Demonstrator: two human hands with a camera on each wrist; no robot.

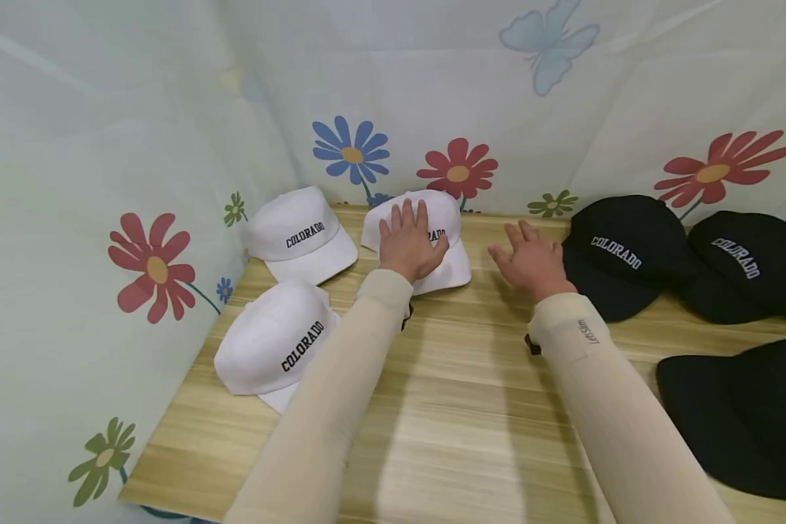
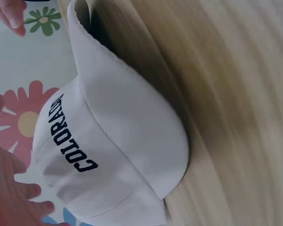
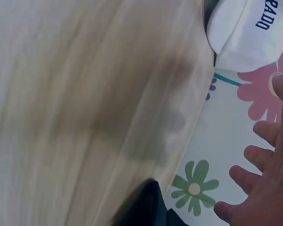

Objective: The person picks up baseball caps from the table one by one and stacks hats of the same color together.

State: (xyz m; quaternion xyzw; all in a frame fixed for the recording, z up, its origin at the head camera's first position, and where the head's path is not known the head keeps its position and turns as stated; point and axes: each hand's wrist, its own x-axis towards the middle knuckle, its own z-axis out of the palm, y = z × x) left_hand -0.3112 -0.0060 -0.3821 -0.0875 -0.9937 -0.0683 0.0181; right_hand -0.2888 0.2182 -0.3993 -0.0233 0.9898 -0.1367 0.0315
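Observation:
My left hand (image 1: 408, 244), fingers spread, is over a white cap (image 1: 457, 266) lettered COLORADO near the table's back edge. In the left wrist view, this cap (image 2: 132, 127) lies brim toward the bare wood, with the fingers beside its crown; whether they touch it I cannot tell. My right hand (image 1: 529, 262) hovers over the wood with nothing in it, just left of a black COLORADO cap (image 1: 622, 251). Its fingers look loosely extended in the right wrist view, where part of a white cap (image 3: 252, 35) shows at top right.
Two more white caps, one at the back left (image 1: 295, 233) and one in front of it (image 1: 268, 338), sit on the wooden table (image 1: 458, 437). Another black cap (image 1: 747, 266) and a nearer black cap (image 1: 747, 415) lie at right. A flowered curtain (image 1: 419, 80) hangs behind.

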